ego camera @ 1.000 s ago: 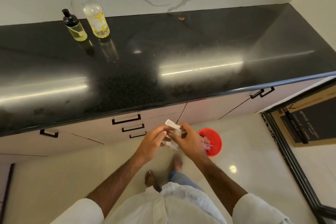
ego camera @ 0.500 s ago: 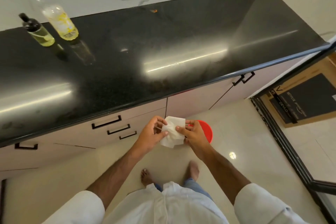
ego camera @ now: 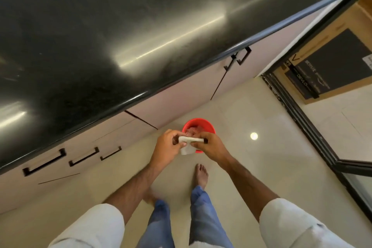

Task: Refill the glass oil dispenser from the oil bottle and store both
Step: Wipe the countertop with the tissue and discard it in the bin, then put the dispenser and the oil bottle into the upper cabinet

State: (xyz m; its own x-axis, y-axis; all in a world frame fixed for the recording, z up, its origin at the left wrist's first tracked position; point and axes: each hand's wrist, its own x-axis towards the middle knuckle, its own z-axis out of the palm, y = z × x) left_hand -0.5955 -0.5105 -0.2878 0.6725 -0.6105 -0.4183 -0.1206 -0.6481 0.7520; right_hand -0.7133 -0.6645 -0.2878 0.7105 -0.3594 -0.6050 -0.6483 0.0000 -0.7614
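Neither the oil bottle nor the glass dispenser is in view now. A crumpled white tissue (ego camera: 187, 142) is pinched between my left hand (ego camera: 167, 145) and my right hand (ego camera: 211, 147), both gripping it at waist height. The hands hover just in front of a red bin (ego camera: 205, 125) that stands on the floor against the cabinets and has some scraps inside.
The black granite counter (ego camera: 120, 36) fills the upper left, with drawers and black handles (ego camera: 44, 164) below it. A dark door frame (ego camera: 314, 127) and a cardboard box (ego camera: 332, 62) lie to the right. My bare feet (ego camera: 200, 175) stand on the beige tile floor.
The view has swung right and down, so the bottle and dispenser left the frame. My hands have carried the tissue to the right, now over the red bin, and folded it smaller.
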